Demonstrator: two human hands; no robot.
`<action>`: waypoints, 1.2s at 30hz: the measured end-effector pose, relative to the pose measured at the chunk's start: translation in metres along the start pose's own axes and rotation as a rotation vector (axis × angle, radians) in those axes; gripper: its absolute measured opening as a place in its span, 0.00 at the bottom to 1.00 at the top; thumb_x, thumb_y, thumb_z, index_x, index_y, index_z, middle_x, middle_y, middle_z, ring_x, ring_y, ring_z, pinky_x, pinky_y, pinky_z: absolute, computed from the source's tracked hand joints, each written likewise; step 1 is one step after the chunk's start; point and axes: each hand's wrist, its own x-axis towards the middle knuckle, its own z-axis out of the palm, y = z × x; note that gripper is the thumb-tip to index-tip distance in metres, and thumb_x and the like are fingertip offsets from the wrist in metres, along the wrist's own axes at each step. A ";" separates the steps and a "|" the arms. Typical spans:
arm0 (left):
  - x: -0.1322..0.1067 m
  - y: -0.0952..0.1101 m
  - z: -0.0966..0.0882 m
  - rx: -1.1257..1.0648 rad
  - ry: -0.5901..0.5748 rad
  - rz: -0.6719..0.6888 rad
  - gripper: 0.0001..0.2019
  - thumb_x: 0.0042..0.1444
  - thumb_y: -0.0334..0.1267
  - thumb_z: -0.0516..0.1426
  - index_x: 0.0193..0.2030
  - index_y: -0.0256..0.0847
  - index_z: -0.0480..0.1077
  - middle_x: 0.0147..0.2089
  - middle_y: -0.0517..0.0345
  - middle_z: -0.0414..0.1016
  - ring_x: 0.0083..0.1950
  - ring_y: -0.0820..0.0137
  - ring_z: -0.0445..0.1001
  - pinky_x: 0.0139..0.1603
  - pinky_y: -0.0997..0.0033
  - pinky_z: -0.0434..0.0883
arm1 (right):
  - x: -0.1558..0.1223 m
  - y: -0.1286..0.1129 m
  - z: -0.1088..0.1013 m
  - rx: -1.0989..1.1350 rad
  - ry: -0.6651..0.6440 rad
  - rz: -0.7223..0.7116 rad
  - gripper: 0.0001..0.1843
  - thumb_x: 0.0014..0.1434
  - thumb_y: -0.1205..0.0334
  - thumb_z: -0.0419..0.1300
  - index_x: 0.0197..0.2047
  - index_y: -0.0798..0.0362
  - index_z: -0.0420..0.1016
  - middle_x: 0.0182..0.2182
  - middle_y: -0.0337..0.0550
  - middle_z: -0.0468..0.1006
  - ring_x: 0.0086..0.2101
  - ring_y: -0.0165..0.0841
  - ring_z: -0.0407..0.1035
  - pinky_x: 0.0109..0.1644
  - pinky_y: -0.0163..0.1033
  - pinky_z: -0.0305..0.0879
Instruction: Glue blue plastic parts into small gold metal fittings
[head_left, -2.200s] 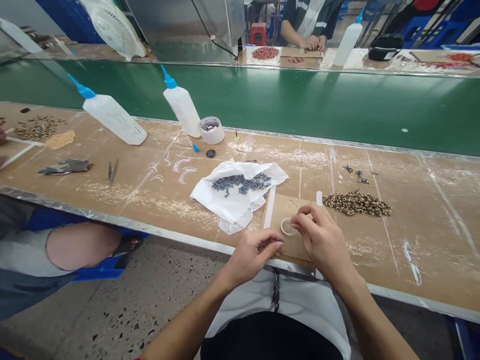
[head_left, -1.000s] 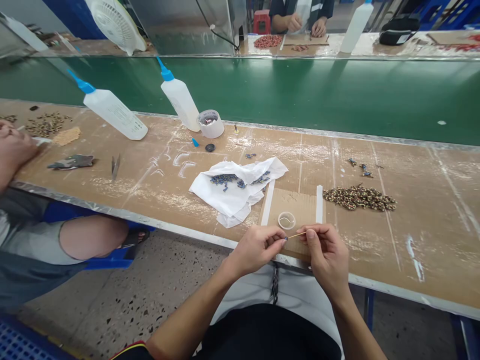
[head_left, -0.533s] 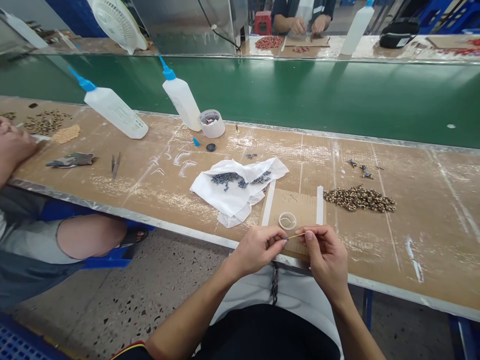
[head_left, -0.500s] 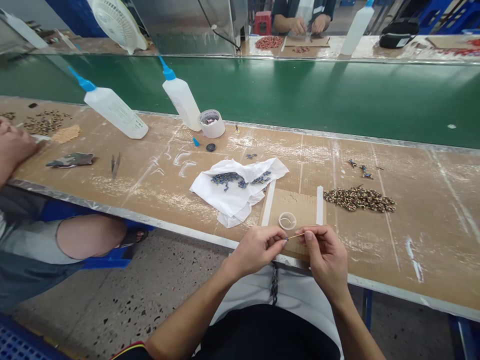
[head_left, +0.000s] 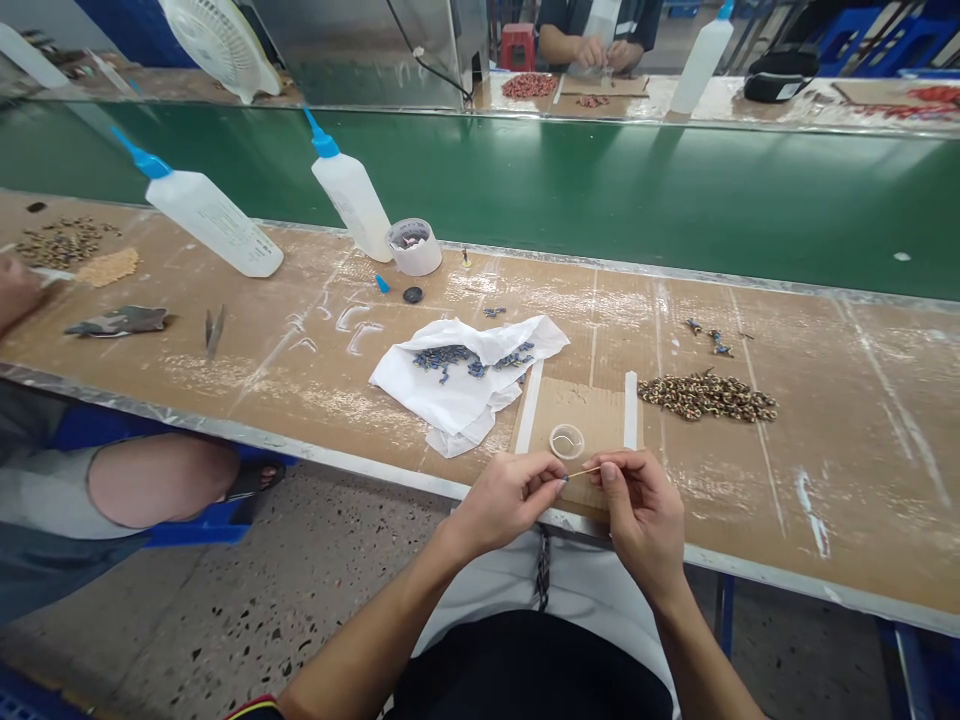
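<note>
My left hand (head_left: 514, 497) pinches a tiny blue piece (head_left: 565, 479) between thumb and forefinger; its exact kind is too small to make out. A thin wooden stick, like a toothpick (head_left: 582, 472), is pinched in my right hand (head_left: 643, 510), its tip at the blue piece. Just beyond the fingers a small round clear cup (head_left: 566, 441) stands on a cardboard pad (head_left: 581, 405). To the left, a white cloth (head_left: 409, 385) carries many small blue pieces (head_left: 442, 357). On the right lies a heap of small dark and gold pieces (head_left: 705, 396).
White glue bottles with blue nozzles (head_left: 352, 205) and a tape roll (head_left: 415, 247) stand along the back edge, before a green belt (head_left: 570, 190). Tweezers (head_left: 214, 332) lie further left. A neighbour's hand (head_left: 16, 290) rests at far left; another person works across the belt.
The whole view has shifted slightly, so things sit a little further left. Both hands keep nearly the same pose, with the stick still against the blue piece.
</note>
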 end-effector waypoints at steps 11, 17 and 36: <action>-0.005 -0.007 -0.004 -0.088 -0.036 0.035 0.09 0.66 0.36 0.50 0.42 0.38 0.70 0.36 0.56 0.79 0.24 0.77 0.69 0.30 0.78 0.68 | 0.019 -0.019 -0.008 -0.029 0.086 -0.062 0.05 0.65 0.60 0.60 0.41 0.50 0.75 0.38 0.44 0.79 0.35 0.34 0.74 0.40 0.41 0.72; -0.009 -0.010 -0.008 -0.160 -0.036 0.020 0.08 0.66 0.38 0.53 0.42 0.37 0.70 0.36 0.55 0.77 0.28 0.75 0.72 0.30 0.77 0.69 | 0.039 -0.021 0.005 -0.311 -0.100 -0.227 0.06 0.66 0.61 0.57 0.38 0.48 0.75 0.41 0.46 0.77 0.41 0.38 0.73 0.43 0.44 0.70; -0.008 -0.016 -0.011 -0.121 -0.016 0.071 0.05 0.64 0.37 0.52 0.38 0.39 0.64 0.27 0.64 0.63 0.27 0.76 0.62 0.26 0.78 0.60 | 0.076 0.036 -0.111 -0.782 0.030 -0.172 0.13 0.65 0.53 0.56 0.45 0.49 0.79 0.40 0.45 0.76 0.35 0.37 0.72 0.39 0.44 0.69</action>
